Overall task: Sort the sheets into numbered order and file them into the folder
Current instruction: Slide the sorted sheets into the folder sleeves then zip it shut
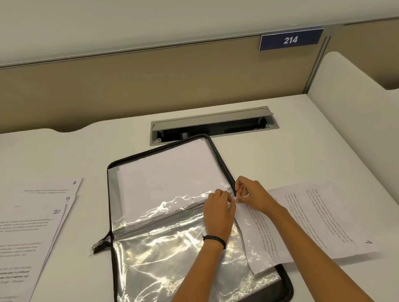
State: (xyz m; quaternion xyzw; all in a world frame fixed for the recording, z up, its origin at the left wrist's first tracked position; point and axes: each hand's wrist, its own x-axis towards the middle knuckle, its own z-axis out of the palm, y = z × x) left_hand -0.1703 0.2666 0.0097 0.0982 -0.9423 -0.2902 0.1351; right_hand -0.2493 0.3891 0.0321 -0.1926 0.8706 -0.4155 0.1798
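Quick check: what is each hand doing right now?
Left hand: pinching the clear sleeve at its edge.
Right hand: pinching the sheet at its corner.

white desk (291,146): clear zip folder (155,254) at centre, fanned sheets 8–10 (18,243) at left, sheet 7 (323,216) at right, cable hatch (211,119) at upper centre.

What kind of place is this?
Probably a shared office or library study carrel: a white desk fenced by beige divider panels, a numbered plate "214" on the divider, and a recessed cable box in the desktop.
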